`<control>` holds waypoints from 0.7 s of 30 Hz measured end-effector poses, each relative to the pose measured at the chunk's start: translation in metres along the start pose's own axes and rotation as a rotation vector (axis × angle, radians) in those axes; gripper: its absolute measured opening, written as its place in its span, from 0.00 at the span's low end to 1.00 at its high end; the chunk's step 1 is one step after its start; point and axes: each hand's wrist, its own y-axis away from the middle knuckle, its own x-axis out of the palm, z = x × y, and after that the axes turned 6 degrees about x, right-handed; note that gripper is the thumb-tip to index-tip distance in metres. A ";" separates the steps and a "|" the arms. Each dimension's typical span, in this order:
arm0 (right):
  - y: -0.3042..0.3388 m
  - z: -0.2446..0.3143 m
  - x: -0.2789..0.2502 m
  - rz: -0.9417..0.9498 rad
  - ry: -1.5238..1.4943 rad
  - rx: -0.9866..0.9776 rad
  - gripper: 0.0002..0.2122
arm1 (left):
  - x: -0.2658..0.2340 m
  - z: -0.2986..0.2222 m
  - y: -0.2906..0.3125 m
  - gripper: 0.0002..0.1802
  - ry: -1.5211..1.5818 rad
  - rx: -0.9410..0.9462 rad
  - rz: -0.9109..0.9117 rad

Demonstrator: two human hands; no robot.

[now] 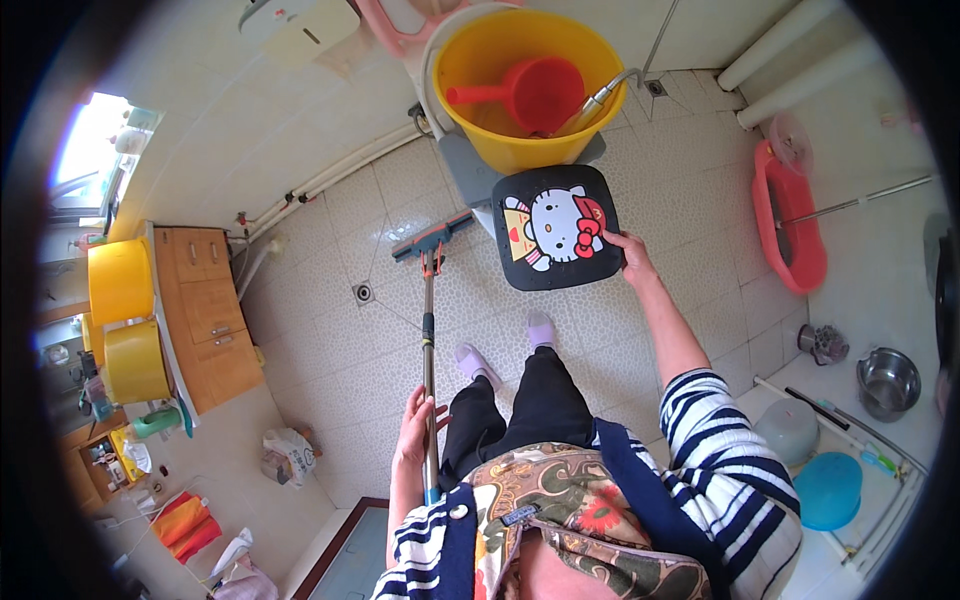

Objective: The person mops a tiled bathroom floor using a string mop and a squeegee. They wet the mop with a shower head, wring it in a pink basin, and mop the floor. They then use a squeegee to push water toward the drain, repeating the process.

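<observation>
My left hand (412,432) is closed round the pole of a mop (429,350), which runs up past my left side. The mop's narrow grey-blue head with orange clips rests on the tiled floor, close to a grey base under a bucket. In my right hand (635,260), gripped by its right edge, is a black square board with rounded corners and a cartoon cat (545,262). Its underside is hidden, so I cannot tell whether it is a stool. Just beyond it stands a yellow bucket (480,145), holding a red dipper (545,95) and a metal-ended hose (597,103).
Floor drains (363,292) are set in the tiles (330,250). A pink tub (775,215) leans at the right wall. Nearer on that side are a steel pot (888,384) and a blue basin (830,490). To the left stands a wooden cabinet (225,300) beside yellow containers (120,280).
</observation>
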 end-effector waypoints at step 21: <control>0.067 -0.021 0.033 0.096 0.023 -0.098 0.21 | -0.039 0.088 0.124 0.34 0.608 -0.108 0.107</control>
